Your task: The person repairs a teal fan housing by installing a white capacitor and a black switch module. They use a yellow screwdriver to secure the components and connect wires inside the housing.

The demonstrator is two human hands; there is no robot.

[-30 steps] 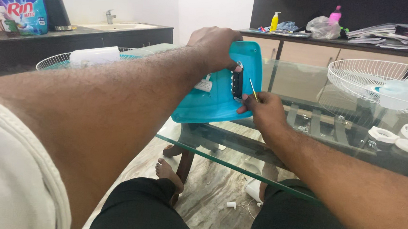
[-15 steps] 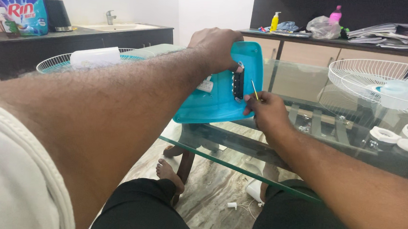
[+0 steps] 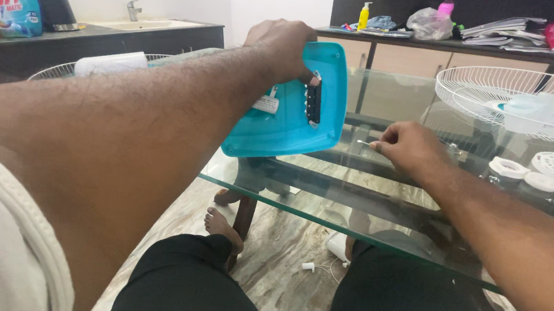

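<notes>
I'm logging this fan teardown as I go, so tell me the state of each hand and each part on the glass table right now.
left hand: gripping the teal panel's top edge
teal panel: tilted up, lower edge on the glass table
right hand: pinching a thin tool against the glass
fan grille: detached, lying flat
white rings: loose on the glass

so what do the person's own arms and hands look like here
Both forearms are bare and hairy, with no watch, rings or gloves visible on the left hand or the right hand. A white ribbed sleeve edge shows at the left upper arm.
</notes>
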